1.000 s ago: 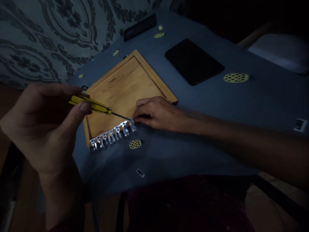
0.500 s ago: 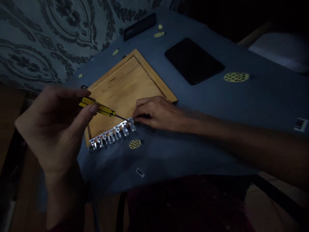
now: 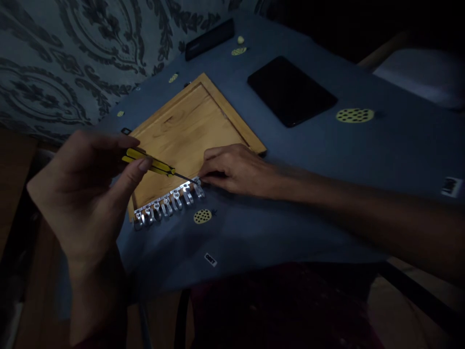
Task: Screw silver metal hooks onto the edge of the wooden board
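My left hand (image 3: 89,198) is closed around the yellow-and-black handle of a screwdriver (image 3: 159,167), pinched between thumb and fingers. Its thin shaft slopes down to the right, and the tip meets the right end of a silver metal hook rail (image 3: 166,199). That rail, with several curved hooks, runs along the near edge of a wooden board (image 3: 181,135) with a raised border. At the rail's right end, my right hand (image 3: 238,169) is closed, thumb and fingertips pinching it against the board. The fingertips partly hide that end, so any screw there cannot be made out.
A dark blue cloth with pineapple prints covers the table (image 3: 254,232). Beyond the board lie a black tablet-like slab (image 3: 292,92) and a long dark case (image 3: 210,39). A small pale round item (image 3: 240,39) sits near the case. Patterned curtain (image 3: 72,63) hangs at the left.
My left hand and the screwdriver handle have shifted slightly to the right, while the tip stays at the rail's right end. My right hand keeps its place.
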`<state>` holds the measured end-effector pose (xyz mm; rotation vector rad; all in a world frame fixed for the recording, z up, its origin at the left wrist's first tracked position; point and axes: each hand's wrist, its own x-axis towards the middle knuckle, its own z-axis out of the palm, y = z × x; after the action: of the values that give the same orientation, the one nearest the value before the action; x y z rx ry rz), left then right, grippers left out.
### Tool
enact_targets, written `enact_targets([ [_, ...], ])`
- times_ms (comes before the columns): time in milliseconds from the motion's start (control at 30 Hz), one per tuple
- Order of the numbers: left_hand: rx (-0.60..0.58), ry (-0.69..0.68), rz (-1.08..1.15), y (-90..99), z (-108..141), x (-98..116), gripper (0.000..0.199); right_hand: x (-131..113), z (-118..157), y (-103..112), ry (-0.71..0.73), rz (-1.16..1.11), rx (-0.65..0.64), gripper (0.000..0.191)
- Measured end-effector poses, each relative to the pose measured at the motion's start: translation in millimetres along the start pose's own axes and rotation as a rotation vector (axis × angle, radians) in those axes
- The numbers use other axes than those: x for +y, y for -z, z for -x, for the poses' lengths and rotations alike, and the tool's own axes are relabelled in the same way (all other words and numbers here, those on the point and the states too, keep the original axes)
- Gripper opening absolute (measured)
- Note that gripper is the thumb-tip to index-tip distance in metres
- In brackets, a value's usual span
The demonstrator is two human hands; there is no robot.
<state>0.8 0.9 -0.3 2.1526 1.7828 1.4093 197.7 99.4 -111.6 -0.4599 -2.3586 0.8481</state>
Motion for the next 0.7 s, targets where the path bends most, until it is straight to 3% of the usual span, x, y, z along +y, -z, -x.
enact_targets([
  [500, -0.104, 0.1, -0.081, 7.7, 3, 26, 0.021, -1, 1, 2, -0.006, 0.002, -0.009, 0.017],
  [700, -0.109, 0.09, -0.033, 7.5, 1, 24, 0.024, -2, 1, 2, -0.006, 0.006, -0.014, 0.018],
])
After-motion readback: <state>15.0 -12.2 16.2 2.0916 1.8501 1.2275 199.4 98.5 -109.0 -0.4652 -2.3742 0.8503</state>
